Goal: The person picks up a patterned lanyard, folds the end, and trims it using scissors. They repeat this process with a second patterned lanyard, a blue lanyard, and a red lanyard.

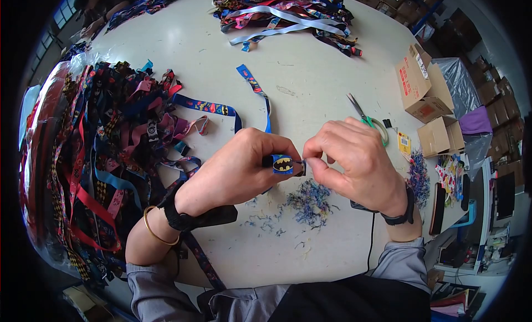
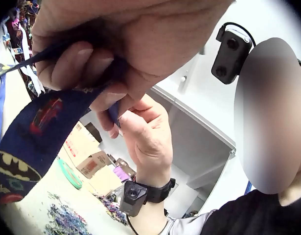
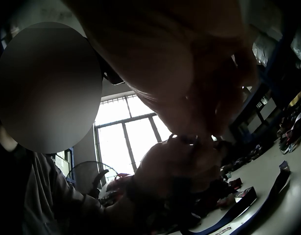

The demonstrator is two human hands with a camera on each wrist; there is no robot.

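Note:
A blue strap with bat emblems [image 1: 282,164] is gripped by the left hand [image 1: 235,165], its folded end sticking out between thumb and fingers. In the left wrist view the strap [image 2: 40,127] hangs down in a loop from the curled fingers of the left hand [image 2: 121,44]. Close against it, the right hand [image 1: 357,161] pinches something small at the strap's end, thumb and forefinger together; what it pinches is mostly hidden. The right wrist view is dark, with the right hand [image 3: 189,63] above the left hand [image 3: 175,164].
Many patterned straps [image 1: 105,156] lie heaped at the left, and another pile [image 1: 282,17] at the back. Green-handled scissors [image 1: 372,120] lie right of the hands, near cardboard boxes [image 1: 424,86]. Thread scraps [image 1: 311,204] lie on the table [image 1: 332,255] below the hands.

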